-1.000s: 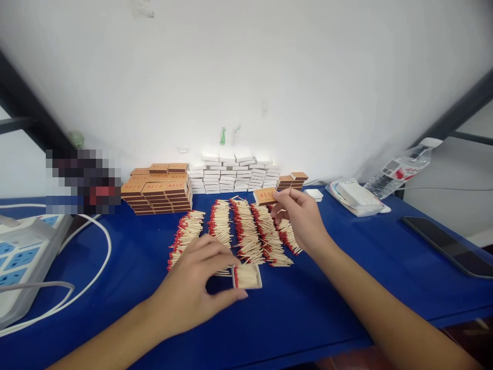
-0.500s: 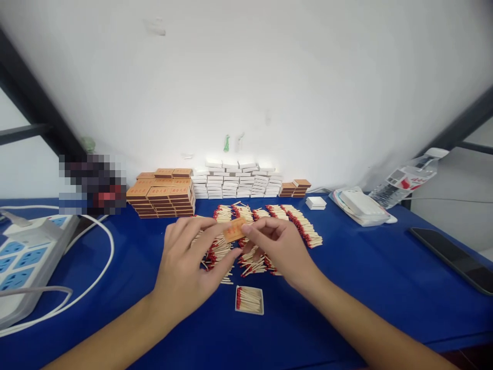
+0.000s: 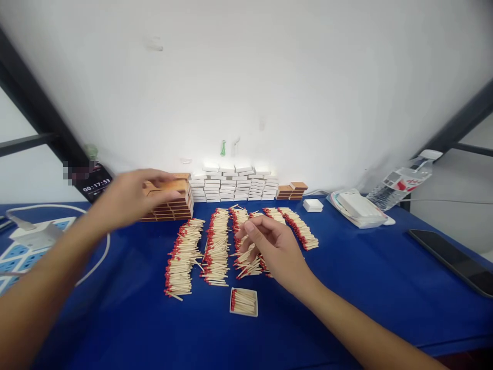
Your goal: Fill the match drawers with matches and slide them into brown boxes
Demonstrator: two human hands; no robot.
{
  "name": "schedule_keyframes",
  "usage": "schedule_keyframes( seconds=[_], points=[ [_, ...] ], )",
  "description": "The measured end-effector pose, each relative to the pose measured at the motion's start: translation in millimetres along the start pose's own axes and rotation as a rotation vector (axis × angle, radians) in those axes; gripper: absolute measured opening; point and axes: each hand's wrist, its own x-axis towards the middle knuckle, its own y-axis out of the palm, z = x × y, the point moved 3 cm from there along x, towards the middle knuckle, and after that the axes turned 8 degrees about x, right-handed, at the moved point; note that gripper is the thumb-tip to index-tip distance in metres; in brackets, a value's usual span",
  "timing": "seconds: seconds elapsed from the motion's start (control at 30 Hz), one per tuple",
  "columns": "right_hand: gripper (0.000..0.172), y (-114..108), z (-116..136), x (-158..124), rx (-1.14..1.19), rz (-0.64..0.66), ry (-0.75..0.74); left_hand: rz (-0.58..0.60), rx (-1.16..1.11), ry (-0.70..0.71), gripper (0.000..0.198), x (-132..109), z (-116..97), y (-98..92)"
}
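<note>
My left hand (image 3: 140, 198), slightly blurred, is at the top of the brown matchbox stack (image 3: 165, 212), with a brown matchbox (image 3: 174, 186) between its thumb and fingers. My right hand (image 3: 269, 244) hovers over rows of loose red-tipped matches (image 3: 217, 246); its thumb and forefinger meet, the other fingers curl loosely, and nothing shows between them. Below the rows, a white tray (image 3: 244, 314) filled with matches lies on the blue table (image 3: 131, 318). Behind the rows stand stacked white trays (image 3: 234, 190).
A power strip (image 3: 36, 246) with white cables is at the left, near a dark screen (image 3: 92, 184). A few brown boxes (image 3: 291, 191) and a small white stack (image 3: 313, 205) sit right of centre. Farther right are a white packet (image 3: 358, 208), a plastic bottle (image 3: 404, 180) and a phone (image 3: 450, 259).
My left hand has carried the brown box from the centre leftward to the brown stack. My right hand has let go of that box and stays over the matches. The view has shifted slightly.
</note>
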Motion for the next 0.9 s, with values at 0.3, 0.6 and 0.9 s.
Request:
schedule_keyframes(
  seconds=[0.3,0.6,0.9],
  points=[
    [0.039,-2,-5,2,-0.09,-0.006,-0.001,0.182,0.182,-0.356,0.068,40,85,-12.4],
    [0.042,-4,-4,4,-0.143,-0.001,0.011,0.169,0.079,-0.352,0.089,39,83,4.9],
    [0.041,-3,-7,3,-0.159,0.028,0.014,0.116,0.128,-0.349,0.074,34,80,0.7]
  ],
)
